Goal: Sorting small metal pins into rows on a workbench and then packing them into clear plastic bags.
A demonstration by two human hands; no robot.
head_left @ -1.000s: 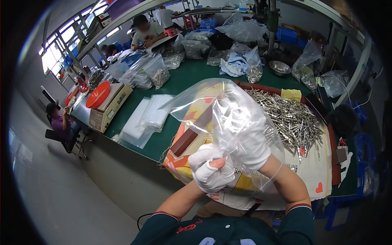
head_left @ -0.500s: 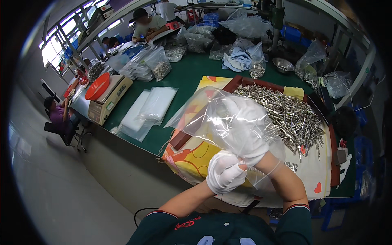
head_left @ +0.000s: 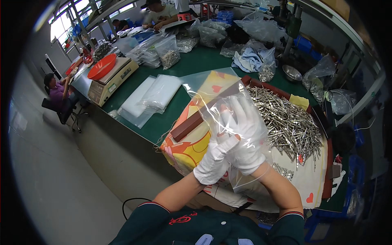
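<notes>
Uncurled from its earlier fist, the left hand now lies against the right hand, whose extended fingers point forward inside the clear plastic bag. Both are together; whether the left pinches the plastic, I cannot tell. Metal pieces heap just to their right.

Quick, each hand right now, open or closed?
Left hand: against the clear bag; whether it grips cannot be told.
Right hand: open, inside the bag.
</notes>
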